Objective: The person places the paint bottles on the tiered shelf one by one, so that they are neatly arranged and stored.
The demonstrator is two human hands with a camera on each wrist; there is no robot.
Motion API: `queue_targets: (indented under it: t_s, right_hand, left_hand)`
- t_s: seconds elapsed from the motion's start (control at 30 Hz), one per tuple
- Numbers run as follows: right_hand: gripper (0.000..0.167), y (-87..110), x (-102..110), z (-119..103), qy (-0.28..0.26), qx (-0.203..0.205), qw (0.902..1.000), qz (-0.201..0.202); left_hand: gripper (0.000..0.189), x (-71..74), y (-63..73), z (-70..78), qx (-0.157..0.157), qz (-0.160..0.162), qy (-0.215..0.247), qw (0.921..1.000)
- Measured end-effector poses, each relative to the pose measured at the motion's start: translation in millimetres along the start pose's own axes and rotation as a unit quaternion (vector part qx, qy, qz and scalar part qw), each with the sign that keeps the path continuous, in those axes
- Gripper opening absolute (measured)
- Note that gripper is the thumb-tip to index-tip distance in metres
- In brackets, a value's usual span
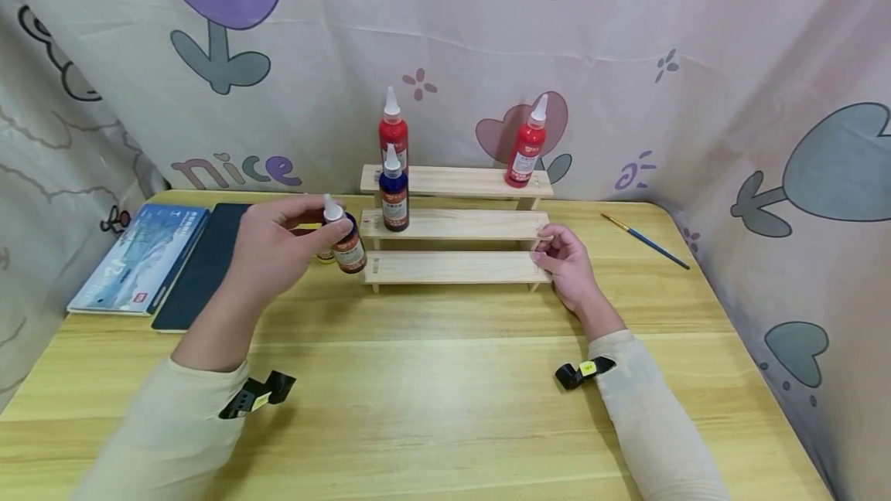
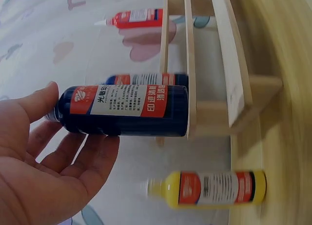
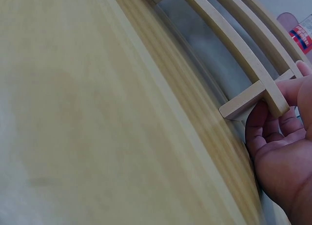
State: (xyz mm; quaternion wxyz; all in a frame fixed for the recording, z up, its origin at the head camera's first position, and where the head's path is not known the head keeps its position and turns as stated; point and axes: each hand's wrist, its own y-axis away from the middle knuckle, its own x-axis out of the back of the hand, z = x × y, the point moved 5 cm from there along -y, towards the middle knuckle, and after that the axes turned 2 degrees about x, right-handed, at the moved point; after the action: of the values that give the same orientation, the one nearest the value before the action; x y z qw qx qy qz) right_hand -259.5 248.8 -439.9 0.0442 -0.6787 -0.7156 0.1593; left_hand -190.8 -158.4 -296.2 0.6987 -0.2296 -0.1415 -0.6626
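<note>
My left hand (image 1: 267, 257) holds a dark blue bottle (image 1: 350, 253) with a white pointed cap, beside the left end of a three-step wooden rack (image 1: 455, 267). The left wrist view shows thumb and fingers around the neck and side of this bottle (image 2: 126, 110). Behind it stands a yellow bottle (image 2: 219, 190), mostly hidden in the head view. At the rack's right end, my right hand (image 1: 569, 269) grips the lowest step, its fingers curled round the end in the right wrist view. Another blue bottle (image 1: 394, 203) stands on the middle step's left.
On the top step are two red bottles, one at the left (image 1: 393, 130) and one at the right (image 1: 525, 151). A paintbrush (image 1: 646, 241) lies to the right. A light-blue book (image 1: 142, 253) and a dark notebook (image 1: 202, 269) lie at left. A patterned curtain (image 1: 445, 37) hangs behind.
</note>
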Motion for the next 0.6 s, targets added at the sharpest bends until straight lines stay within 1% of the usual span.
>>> queue_targets:
  t_s: [0.1, 0.3, 0.4, 0.47, 0.57, 0.6]
  right_hand:
    - [0.041, 0.0, 0.2, -0.5, 0.003, 0.001, 1.0, 0.001]
    - [0.043, 0.1, 0.1, -0.2, 0.008, -0.003, 1.0, 0.005]
    - [0.042, 0.0, 0.1, -0.4, 0.009, -0.004, 0.9999, 0.006]
    - [0.041, 0.0, 0.0, -0.8, 0.01, -0.004, 0.9999, 0.005]
    - [0.041, 0.0, 0.0, -0.8, 0.01, -0.005, 0.9999, 0.005]
    - [0.041, 0.0, 0.2, -0.7, 0.01, -0.006, 0.9999, 0.006]
  left_hand:
    - [0.042, -12.6, -3.3, 4.6, -0.008, -0.015, 0.014, 0.9998]
    - [0.037, -36.9, -10.8, 15.3, -0.042, -0.045, 0.045, 0.9971]
    - [0.036, -50.2, -15.3, 21.7, -0.043, -0.063, 0.07, 0.9946]
    - [0.036, -59.5, -18.2, 26.8, -0.041, -0.077, 0.078, 0.9932]
    - [0.036, -72.8, -22.1, 35.7, -0.044, -0.09, 0.076, 0.9921]
    - [0.036, -76.8, -23.4, 39.4, -0.051, -0.094, 0.076, 0.9914]
